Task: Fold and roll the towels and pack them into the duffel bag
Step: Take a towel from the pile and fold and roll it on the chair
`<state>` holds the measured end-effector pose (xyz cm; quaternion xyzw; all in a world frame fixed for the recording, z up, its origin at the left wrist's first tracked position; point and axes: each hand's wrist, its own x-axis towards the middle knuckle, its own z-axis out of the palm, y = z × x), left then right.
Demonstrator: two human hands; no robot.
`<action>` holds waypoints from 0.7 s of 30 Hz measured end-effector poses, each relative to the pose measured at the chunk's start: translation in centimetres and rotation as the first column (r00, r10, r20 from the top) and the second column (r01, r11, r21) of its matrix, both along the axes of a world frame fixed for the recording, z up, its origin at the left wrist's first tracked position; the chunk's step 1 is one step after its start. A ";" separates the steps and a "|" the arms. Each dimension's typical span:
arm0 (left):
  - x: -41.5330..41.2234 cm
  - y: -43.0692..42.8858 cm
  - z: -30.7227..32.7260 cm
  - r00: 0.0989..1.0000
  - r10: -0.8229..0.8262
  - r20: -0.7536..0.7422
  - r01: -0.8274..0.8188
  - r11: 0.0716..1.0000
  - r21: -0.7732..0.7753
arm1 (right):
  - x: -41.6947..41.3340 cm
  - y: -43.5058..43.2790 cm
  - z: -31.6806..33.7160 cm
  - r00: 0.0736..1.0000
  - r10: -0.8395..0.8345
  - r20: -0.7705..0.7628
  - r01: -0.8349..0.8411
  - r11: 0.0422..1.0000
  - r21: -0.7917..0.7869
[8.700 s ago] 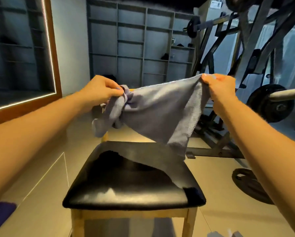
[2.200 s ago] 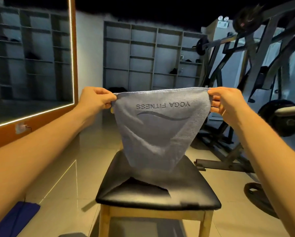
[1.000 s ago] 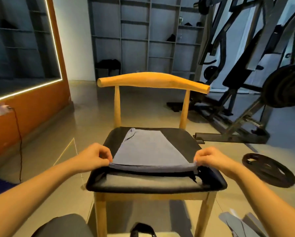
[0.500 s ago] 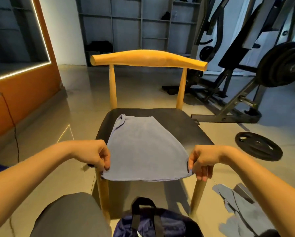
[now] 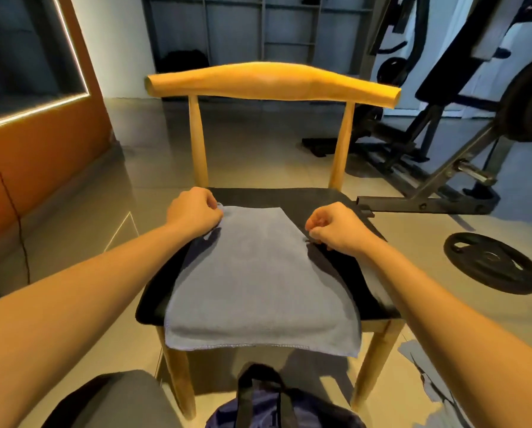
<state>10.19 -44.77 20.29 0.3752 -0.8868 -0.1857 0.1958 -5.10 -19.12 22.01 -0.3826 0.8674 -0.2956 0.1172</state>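
Observation:
A grey-blue towel [image 5: 258,282] lies spread flat on the black seat of a wooden chair [image 5: 329,199], and its near edge hangs over the seat's front. My left hand [image 5: 193,211] pinches the towel's far left corner. My right hand [image 5: 332,227] sits with curled fingers against the towel's right edge near the far corner; whether it grips the cloth does not show. The dark blue duffel bag [image 5: 289,409] with a black handle stands on the floor just below the chair's front.
More grey towels [image 5: 425,372] lie on the floor at the right of the chair. A black weight plate [image 5: 493,267] lies flat further right, before a weight machine [image 5: 428,180]. My grey-clad knee [image 5: 113,400] is at bottom left. An orange wall runs along the left.
Both hands have let go of the towel's near corners and moved up to its far end. The towel now lies flat on the seat.

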 end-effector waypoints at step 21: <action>-4.3 -8.6 1.8 0.974 -0.123 0.193 0.002 0.849 0.528 | -4.7 -9.3 -2.4 0.959 0.277 -0.067 -0.257 0.942 0.215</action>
